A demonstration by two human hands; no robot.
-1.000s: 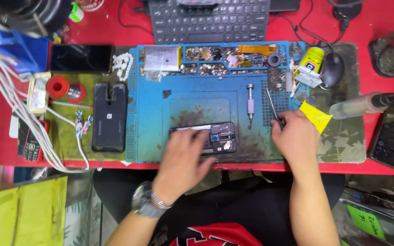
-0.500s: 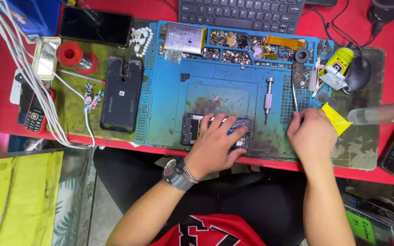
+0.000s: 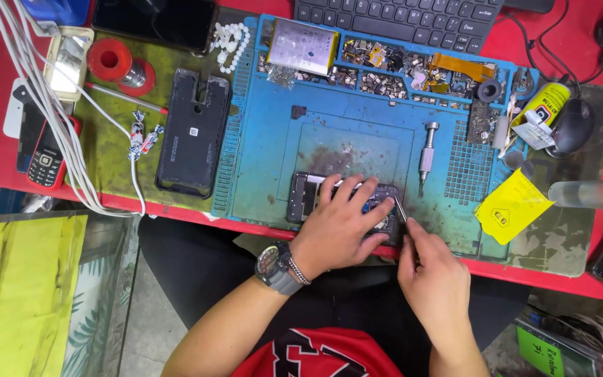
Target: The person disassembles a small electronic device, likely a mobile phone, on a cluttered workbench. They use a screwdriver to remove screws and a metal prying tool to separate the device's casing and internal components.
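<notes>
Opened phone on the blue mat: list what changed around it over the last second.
The right hand left the mat's right side and brought thin tweezers to the opened phone. The left hand slid further over the phone, pressing it flat. The screwdriver, black back cover and blue mat stayed put.

Opened phone (image 3: 308,195) mostly hidden under left hand (image 3: 340,227); keyboard (image 3: 399,14) cut by top edge; tray parts (image 3: 378,70) too small to identify; tweezers (image 3: 400,208) tip contact indiscernible.
</notes>
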